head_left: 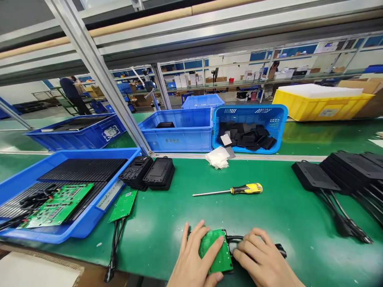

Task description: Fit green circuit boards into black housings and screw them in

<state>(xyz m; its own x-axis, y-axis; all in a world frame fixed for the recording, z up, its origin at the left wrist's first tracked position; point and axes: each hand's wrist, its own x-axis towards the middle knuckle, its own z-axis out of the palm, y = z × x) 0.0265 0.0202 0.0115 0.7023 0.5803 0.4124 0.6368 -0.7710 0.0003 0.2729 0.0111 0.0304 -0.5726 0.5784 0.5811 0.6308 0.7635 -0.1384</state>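
Near the front edge of the table lies a green circuit board (222, 255), with a thin black case edge showing around its right side. My left hand (196, 253) spans the board, with its fingers over the far and left part and its thumb at the near edge. A black cable (235, 238) leaves the board on the right. Around that cable, close to the board, the fingers of my right hand (259, 257) are curled; the cable's black plug (280, 250) sticks out beyond them. Beyond both hands lies a yellow and black screwdriver (247, 189).
At left, a blue tray (86, 231) carries black ribbed parts and circuit boards, beside another cabled board (123, 205) and stacked black cases (160, 173). Finished-looking black boxes with cables (317, 175) lie at right. Blue bins (182, 139) and a metal post (98, 67) stand behind.
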